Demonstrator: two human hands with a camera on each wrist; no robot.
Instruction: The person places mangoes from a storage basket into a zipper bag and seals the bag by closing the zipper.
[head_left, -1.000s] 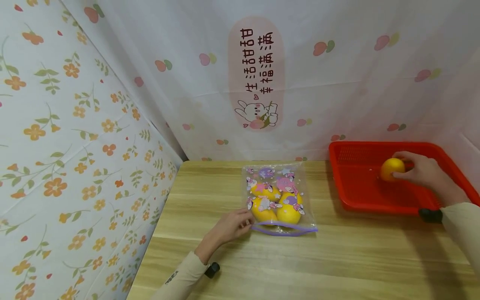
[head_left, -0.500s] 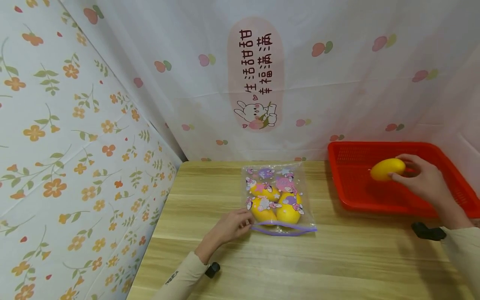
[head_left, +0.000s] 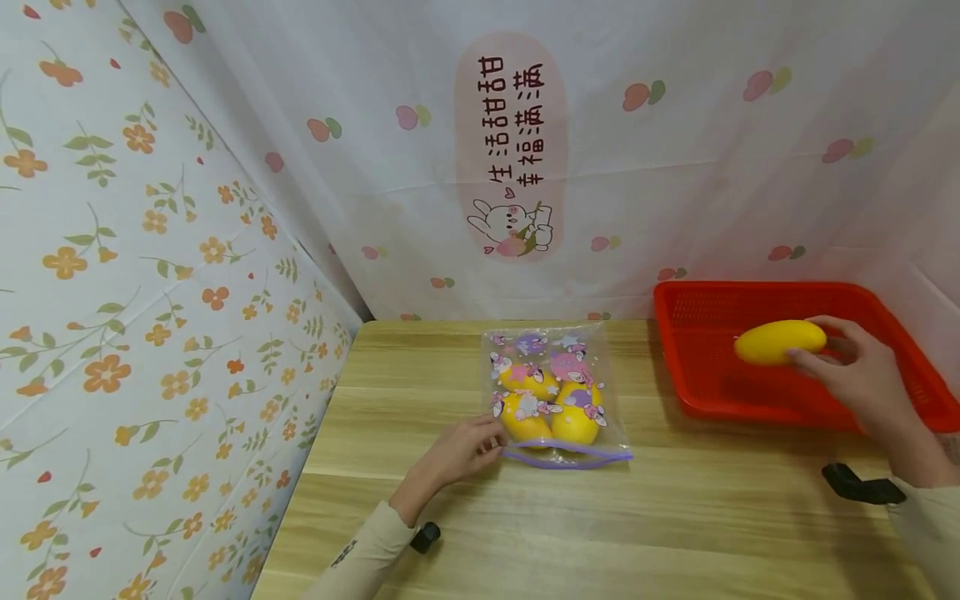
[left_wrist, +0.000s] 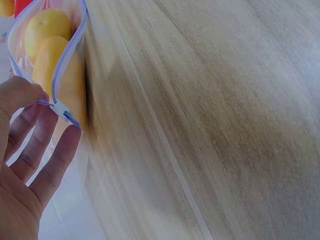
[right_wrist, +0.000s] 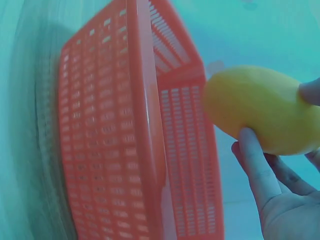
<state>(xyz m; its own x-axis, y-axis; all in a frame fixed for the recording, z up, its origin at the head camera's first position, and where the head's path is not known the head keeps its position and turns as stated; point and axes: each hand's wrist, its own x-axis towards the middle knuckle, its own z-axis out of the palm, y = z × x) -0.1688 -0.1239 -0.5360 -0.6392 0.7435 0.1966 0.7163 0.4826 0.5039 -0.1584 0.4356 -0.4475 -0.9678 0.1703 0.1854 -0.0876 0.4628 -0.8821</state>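
A clear zip bag (head_left: 617,417) with pink and purple cartoon prints lies on the table, several yellow mangoes (head_left: 576,423) inside it. My left hand (head_left: 463,452) pinches the left corner of its purple zip edge between thumb and fingers. The left wrist view shows the bag's mouth (left_wrist: 62,65) gaping, with a small white slider (left_wrist: 61,109) at the pinched corner. Over the red basket, my right hand (head_left: 862,367) holds a yellow mango (head_left: 776,343) by one end, its long side lying nearly level. Thumb and fingertips press its skin in the right wrist view.
The red plastic basket (head_left: 757,410) with slotted walls stands at the table's back right, against the printed curtain (head_left: 675,200). A flowered cloth (head_left: 150,333) hangs along the left side. Bare wood tabletop (head_left: 570,533) extends in front of the bag.
The mango in my right hand has been raised from the basket floor and turned from end-on to lengthwise. The left hand and the bag keep their places.
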